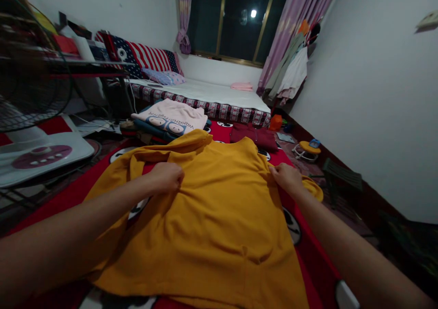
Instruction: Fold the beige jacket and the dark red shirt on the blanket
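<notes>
A mustard-yellow long-sleeved top lies spread over a red blanket with black-and-white round prints. My left hand is closed on the top's left side, below the shoulder, and the cloth creases towards it. On the opposite side my right hand pinches the fabric near the armpit. The left sleeve stretches out towards me under my left forearm; part of the right sleeve shows beyond my right wrist. The neckline points away from me.
Beyond the top are a stack of folded clothes with a pale pink shirt uppermost and a folded maroon garment. A fan stands at left. At right are a small yellow stool and a dark folding stool. A bed lies behind.
</notes>
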`<state>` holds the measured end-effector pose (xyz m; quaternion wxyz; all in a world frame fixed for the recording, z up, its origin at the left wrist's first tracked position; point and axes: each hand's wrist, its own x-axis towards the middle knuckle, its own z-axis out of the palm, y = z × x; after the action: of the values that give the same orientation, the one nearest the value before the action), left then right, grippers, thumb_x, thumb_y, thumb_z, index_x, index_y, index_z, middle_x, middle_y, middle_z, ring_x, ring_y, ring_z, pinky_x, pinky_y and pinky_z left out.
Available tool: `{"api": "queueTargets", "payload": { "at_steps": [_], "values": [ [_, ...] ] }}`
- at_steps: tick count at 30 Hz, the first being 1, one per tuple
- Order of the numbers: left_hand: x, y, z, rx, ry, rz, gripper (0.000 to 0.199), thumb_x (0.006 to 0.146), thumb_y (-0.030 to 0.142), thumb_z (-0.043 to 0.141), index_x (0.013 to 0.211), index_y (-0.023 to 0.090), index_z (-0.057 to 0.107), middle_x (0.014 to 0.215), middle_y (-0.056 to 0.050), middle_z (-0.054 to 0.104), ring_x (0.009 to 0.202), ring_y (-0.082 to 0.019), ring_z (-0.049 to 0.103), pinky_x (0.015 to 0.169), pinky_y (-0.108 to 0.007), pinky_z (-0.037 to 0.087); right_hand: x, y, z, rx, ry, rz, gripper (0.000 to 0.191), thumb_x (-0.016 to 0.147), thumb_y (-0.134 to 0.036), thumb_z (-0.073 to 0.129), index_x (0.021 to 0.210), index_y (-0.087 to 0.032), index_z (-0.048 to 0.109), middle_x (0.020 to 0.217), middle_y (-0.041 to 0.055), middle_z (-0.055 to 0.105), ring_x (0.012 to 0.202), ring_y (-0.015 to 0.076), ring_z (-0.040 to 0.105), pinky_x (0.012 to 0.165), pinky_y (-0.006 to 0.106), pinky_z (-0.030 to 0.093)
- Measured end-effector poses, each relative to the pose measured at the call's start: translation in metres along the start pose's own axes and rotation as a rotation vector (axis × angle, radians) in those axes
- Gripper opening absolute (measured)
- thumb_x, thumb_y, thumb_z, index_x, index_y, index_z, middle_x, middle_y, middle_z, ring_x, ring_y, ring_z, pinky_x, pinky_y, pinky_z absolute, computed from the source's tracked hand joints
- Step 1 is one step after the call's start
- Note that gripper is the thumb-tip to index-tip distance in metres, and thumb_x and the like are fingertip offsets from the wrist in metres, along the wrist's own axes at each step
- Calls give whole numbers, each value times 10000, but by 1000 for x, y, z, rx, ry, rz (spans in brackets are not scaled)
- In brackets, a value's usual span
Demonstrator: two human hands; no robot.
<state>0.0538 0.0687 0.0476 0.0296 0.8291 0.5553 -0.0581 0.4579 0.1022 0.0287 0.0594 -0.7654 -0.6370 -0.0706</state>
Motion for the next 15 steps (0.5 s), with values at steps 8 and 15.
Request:
{"api": "queueTargets", "payload": {
  "at_steps": [8,15],
  "values": [
    [83,-13,0,-344,430,-335,621,768,232,623,1346,132,421,1305,-162,543,1154,-282,569,906,-316,482,53,-38,26,795,-1,245,646,750,-177,649,1352,-122,421,910,98,699,625,148,655,545,235,511],
    [114,-18,20,-480,326,-368,400,725,326,677,1054,118,585,1053,-172,678,983,-323,649,781,-349,512,64,-40,40,823,-52,149,459,668,-348,744,1040,-97,646,772,56,694,668,167,635,579,224,484]
  ]
}}
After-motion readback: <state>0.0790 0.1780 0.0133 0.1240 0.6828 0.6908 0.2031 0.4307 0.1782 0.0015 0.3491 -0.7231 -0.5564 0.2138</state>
